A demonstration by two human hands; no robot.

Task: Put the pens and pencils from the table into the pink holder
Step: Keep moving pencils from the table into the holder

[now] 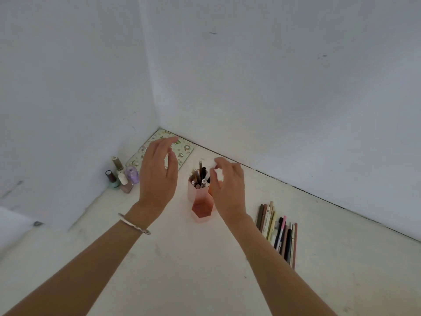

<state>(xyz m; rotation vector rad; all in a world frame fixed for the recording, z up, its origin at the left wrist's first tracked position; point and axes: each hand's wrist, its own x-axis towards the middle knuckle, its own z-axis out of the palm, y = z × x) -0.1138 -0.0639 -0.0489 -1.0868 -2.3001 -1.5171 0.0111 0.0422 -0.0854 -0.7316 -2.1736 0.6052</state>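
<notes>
- Near the table's far corner, where two white walls meet, stands the pink holder (200, 199), a cluster of hexagonal cups; its rear cup is already packed with pens and pencils (201, 176) standing upright, while the lower front cup (202, 207) looks empty.
- Just above and to the right of the filled cup hovers the right hand (227, 185), fingers curled with the fingertips (213, 172) pinched together beside the tallest pen tops; whether it grips a pen or has only just let one go cannot be told, since the hand blurs and nothing clear shows between the fingers.
- Left of the holder floats the left hand (158, 172), spread wide and holding nothing, not touching the holder; a silver bangle (134, 223) sits on its wrist.
- Well to the right, a row of pens and pencils (278, 233) lies side by side on the table (182, 270), not yet collected, so the task seems roughly half done.
- Farther out on the left sit several nail-polish bottles (121, 177) and, in the corner, a patterned flat case (182, 151).
- Likely risks: the rear cup is crowded, so forcing another pen in could jam it or tip the light holder, especially as the left hand is not steadying it; a sweeping right wrist could also knock the standing pens, or scatter the row when it reaches back.
</notes>
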